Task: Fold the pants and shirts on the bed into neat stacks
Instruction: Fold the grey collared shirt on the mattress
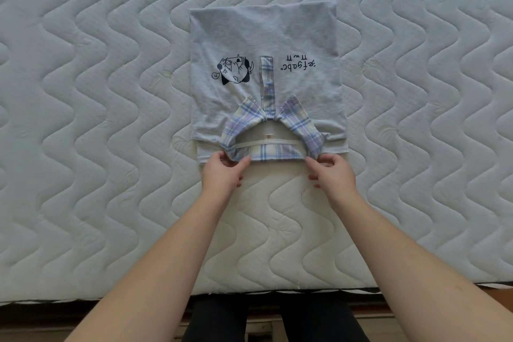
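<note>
My left hand [222, 172] and right hand [331, 172] each pinch the shirt [263, 44] collar [272, 153] on the bed [83, 91].

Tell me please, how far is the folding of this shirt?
Partly done. The grey shirt lies flat on the mattress as a narrow rectangle, its sleeves out of sight, apparently folded in. In hand: the left hand and right hand each pinch an end of the plaid collar. Left: probably folding it in half lengthwise. No finished stack or pants are in view.
</note>
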